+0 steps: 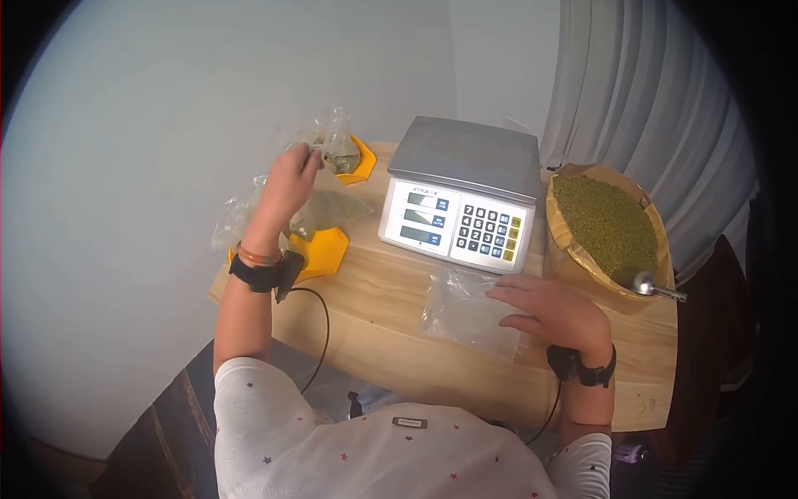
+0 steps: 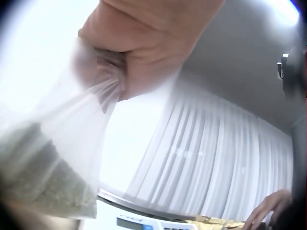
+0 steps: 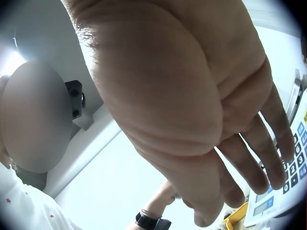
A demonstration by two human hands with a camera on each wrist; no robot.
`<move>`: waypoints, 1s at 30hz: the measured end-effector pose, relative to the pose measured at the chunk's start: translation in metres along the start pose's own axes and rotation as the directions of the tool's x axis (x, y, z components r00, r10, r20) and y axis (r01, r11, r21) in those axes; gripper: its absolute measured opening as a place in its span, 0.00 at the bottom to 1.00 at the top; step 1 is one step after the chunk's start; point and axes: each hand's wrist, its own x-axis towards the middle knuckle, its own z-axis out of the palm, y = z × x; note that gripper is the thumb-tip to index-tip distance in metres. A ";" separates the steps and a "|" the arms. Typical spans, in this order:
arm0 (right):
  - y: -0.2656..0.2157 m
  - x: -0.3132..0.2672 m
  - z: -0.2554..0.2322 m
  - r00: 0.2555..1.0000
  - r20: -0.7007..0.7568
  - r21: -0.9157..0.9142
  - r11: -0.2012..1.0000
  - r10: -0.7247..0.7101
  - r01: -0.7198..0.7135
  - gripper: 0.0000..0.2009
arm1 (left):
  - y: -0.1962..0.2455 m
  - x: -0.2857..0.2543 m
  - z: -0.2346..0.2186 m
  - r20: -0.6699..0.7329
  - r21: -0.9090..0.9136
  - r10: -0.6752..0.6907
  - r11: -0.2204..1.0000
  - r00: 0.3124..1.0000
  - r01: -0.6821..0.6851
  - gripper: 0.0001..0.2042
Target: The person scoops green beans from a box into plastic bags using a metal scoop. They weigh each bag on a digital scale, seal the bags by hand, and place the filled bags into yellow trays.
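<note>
My left hand pinches the gathered top of a clear plastic bag. Small green grains fill the lower part of that bag, which hangs from the fingers in the left wrist view. The hand is over the left of the table, close to the yellow holders. My right hand hovers with fingers extended, as its palm in the right wrist view also shows. Below its fingertips a flat clear plastic bag lies on the wood, in front of the scale; the hand overlaps part of it.
Behind the left hand, another filled bag sits in a yellow holder. A second yellow holder stands nearer. At the right, a lined container of green grains has a metal scoop at its rim. Thin cables run from both wrists.
</note>
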 end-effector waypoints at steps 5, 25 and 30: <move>0.009 0.017 0.012 0.993 -0.078 0.047 0.994 -0.094 0.097 0.25 | 0.081 0.022 0.003 -0.010 -0.229 0.134 0.964 0.991 -0.133 0.14; 0.085 0.013 -0.024 0.513 -0.665 0.746 0.453 0.542 0.488 0.20 | 0.309 0.076 0.116 0.241 -0.848 0.526 0.522 0.816 -0.087 0.15; 0.090 -0.041 -0.067 0.365 -0.740 0.667 0.687 0.566 0.287 0.18 | 0.316 0.093 0.166 0.127 -0.788 0.689 0.507 0.713 -0.349 0.12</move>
